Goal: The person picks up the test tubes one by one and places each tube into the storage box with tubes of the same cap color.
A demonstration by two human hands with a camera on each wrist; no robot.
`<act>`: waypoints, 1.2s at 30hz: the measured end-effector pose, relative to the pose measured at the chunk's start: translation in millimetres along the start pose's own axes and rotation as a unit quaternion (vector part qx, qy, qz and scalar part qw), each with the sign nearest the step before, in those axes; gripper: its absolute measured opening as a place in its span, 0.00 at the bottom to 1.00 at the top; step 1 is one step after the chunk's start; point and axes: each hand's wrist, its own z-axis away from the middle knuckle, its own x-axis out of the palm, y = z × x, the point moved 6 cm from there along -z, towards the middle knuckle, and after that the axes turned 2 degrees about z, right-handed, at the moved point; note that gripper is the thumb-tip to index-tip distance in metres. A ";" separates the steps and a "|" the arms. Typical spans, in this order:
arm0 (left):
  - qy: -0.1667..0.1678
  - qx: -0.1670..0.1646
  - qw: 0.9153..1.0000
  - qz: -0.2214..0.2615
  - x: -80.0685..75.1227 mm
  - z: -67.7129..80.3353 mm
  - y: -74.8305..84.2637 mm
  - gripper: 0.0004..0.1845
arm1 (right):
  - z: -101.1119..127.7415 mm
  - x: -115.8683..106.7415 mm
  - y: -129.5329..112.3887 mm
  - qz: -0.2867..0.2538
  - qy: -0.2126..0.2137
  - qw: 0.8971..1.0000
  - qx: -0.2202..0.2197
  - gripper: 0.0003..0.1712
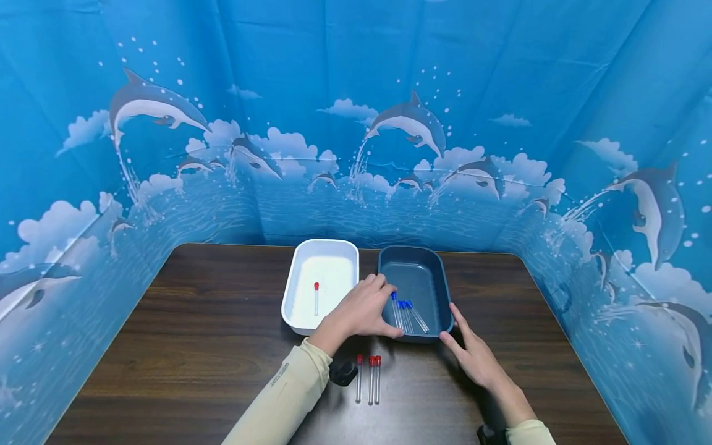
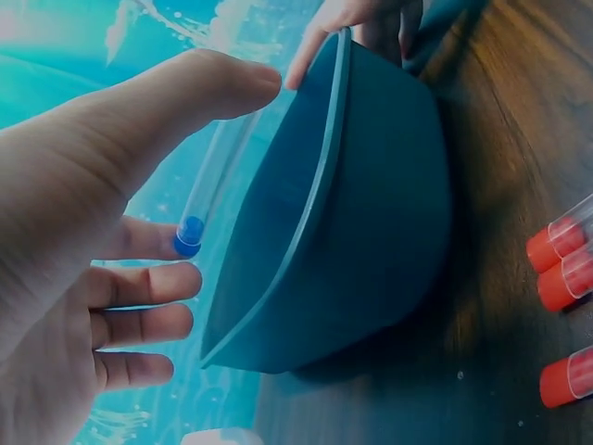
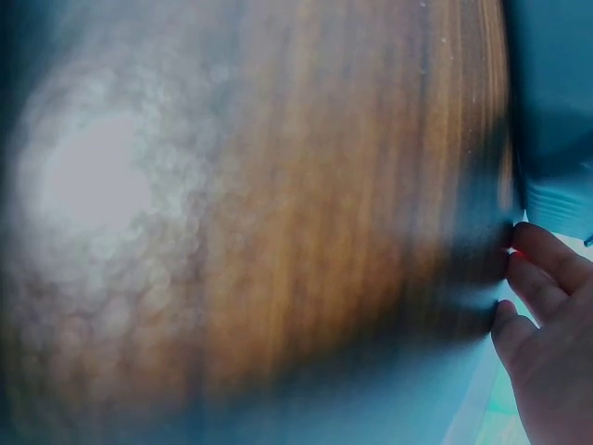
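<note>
My left hand (image 1: 389, 312) reaches into the dark blue tray (image 1: 414, 259) and pinches a blue-capped tube (image 1: 395, 309) between thumb and fingers. The left wrist view shows that tube (image 2: 208, 195) between thumb and index finger, just inside the tray's rim (image 2: 306, 213). Two more blue-capped tubes (image 1: 414, 315) lie in the tray. My right hand (image 1: 449, 322) holds the tray's near right corner, thumb on the rim. In the right wrist view, blurred fingers (image 3: 542, 278) touch the tray (image 3: 556, 111). Three red-capped tubes (image 1: 369, 378) lie on the table below my left hand.
A white tray (image 1: 289, 296) stands to the left of the blue one, with one red-capped tube (image 1: 316, 298) in it. A small black object (image 1: 342, 372) sits by my left wrist. A blue dolphin curtain (image 1: 356, 123) walls in the dark wooden table (image 1: 211, 346).
</note>
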 end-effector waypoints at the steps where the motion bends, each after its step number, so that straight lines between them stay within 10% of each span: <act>1: -0.002 0.000 1.000 0.000 0.9 -2.1 -0.1 0.49 | 0.1 0.0 -0.1 -0.001 0.001 1.000 -0.001 0.41; 36: -0.062 -0.004 0.998 -0.022 40.6 -45.4 7.2 0.47 | -1.1 0.9 2.3 -0.010 -0.016 1.000 0.015 0.41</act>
